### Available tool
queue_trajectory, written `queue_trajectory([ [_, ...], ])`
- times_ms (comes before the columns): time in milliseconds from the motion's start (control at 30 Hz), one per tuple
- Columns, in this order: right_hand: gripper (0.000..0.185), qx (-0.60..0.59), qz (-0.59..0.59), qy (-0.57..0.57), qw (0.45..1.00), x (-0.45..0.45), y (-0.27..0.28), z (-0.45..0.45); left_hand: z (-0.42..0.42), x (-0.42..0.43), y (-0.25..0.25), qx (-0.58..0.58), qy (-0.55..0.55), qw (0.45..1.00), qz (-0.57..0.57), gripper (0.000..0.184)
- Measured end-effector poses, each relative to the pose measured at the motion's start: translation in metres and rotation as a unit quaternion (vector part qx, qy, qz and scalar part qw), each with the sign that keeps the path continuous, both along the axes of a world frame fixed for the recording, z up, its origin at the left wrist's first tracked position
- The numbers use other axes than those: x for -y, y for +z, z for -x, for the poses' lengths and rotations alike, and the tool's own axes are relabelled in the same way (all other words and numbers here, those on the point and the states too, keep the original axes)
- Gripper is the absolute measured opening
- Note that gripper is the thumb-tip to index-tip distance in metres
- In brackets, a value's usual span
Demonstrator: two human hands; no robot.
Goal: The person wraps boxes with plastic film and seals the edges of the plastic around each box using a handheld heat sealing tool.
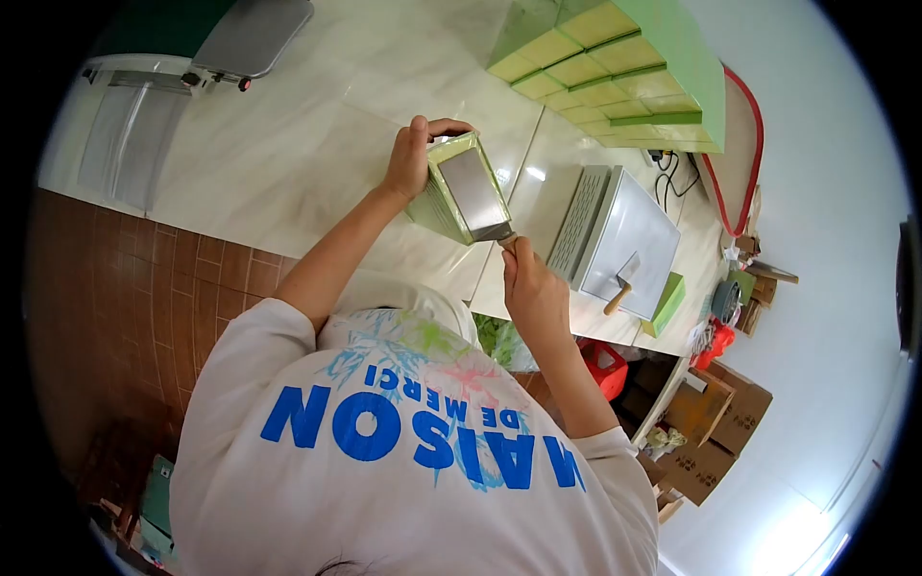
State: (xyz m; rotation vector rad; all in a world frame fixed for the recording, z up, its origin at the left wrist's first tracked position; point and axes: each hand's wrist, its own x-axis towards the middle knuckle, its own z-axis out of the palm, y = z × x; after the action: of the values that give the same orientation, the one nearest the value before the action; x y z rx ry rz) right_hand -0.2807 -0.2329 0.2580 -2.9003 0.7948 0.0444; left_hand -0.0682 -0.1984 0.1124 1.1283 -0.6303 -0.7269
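A green box (441, 213) wrapped in clear film stands tilted on the pale table, its narrow end turned up toward me. My left hand (411, 165) holds it from the left side, fingers partly hidden behind it. In my right hand (538, 288) is the handle of a scraper. The wide metal blade of this scraper (474, 190) lies flat against the end of the box. Loose clear film (360, 115) seems to spread on the table behind my left hand.
A metal hot plate (629, 240) stands to the right, with a second scraper (621, 284) on it. Beside it lies a green box (666, 305). Many green boxes (615, 77) are stacked at the back. A machine with a grey plate (252, 38) is at the far left.
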Motion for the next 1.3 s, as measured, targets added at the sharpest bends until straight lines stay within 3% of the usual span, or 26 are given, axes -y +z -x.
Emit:
queue_trajectory([
  [233,0.013,0.035,0.017,-0.014,0.999,0.001,-0.007,-0.007,-0.002,0.003,-0.013,-0.036,-0.018,0.999,0.009,0.093],
  [333,0.015,0.103,-0.063,-0.016,0.993,0.011,-0.011,0.006,0.001,0.001,-0.011,-0.027,-0.012,1.000,0.009,0.092],
  [400,0.018,0.219,-0.099,-0.121,0.963,0.018,-0.014,0.024,-0.004,0.003,-0.018,-0.041,-0.028,0.999,0.010,0.089],
  [500,0.029,0.289,-0.207,-0.345,0.869,0.052,-0.015,0.054,0.002,0.000,0.001,-0.037,0.017,0.999,-0.004,0.086],
  [533,0.029,0.299,-0.200,-0.348,0.866,0.073,-0.021,0.069,-0.001,0.000,-0.004,-0.033,0.008,0.999,-0.008,0.084],
  [633,0.037,0.282,-0.157,-0.450,0.833,0.134,-0.065,0.119,-0.003,0.002,-0.019,-0.086,0.001,0.996,-0.001,0.083],
  [700,0.046,0.183,0.004,-0.456,0.871,0.170,-0.103,0.156,-0.005,0.003,-0.024,-0.102,-0.005,0.995,0.001,0.082],
  [867,0.047,0.108,0.011,-0.540,0.835,0.187,-0.125,0.176,-0.011,-0.001,-0.017,-0.084,-0.057,0.995,0.006,0.081],
  [900,0.045,0.076,0.006,-0.546,0.834,0.187,-0.131,0.177,-0.012,-0.003,-0.018,-0.093,-0.043,0.995,-0.005,0.082],
  [967,0.024,-0.029,0.074,-0.457,0.886,0.188,-0.143,0.184,-0.015,-0.004,-0.030,-0.082,-0.056,0.995,0.004,0.082],
  [1033,0.021,0.006,0.042,-0.527,0.849,0.191,-0.155,0.182,-0.017,-0.006,-0.022,-0.062,-0.060,0.996,0.001,0.083],
  [1167,0.022,0.070,0.277,-0.474,0.833,0.162,-0.135,0.147,-0.008,-0.020,-0.023,-0.052,0.000,0.997,-0.062,0.082],
  [1233,0.027,0.166,0.213,-0.384,0.883,0.139,-0.122,0.111,-0.002,-0.030,-0.041,-0.071,0.040,0.987,-0.141,0.080],
  [1300,0.038,0.281,0.062,-0.252,0.924,0.109,-0.116,0.061,0.008,-0.047,-0.055,-0.068,0.025,0.970,-0.233,0.074],
])
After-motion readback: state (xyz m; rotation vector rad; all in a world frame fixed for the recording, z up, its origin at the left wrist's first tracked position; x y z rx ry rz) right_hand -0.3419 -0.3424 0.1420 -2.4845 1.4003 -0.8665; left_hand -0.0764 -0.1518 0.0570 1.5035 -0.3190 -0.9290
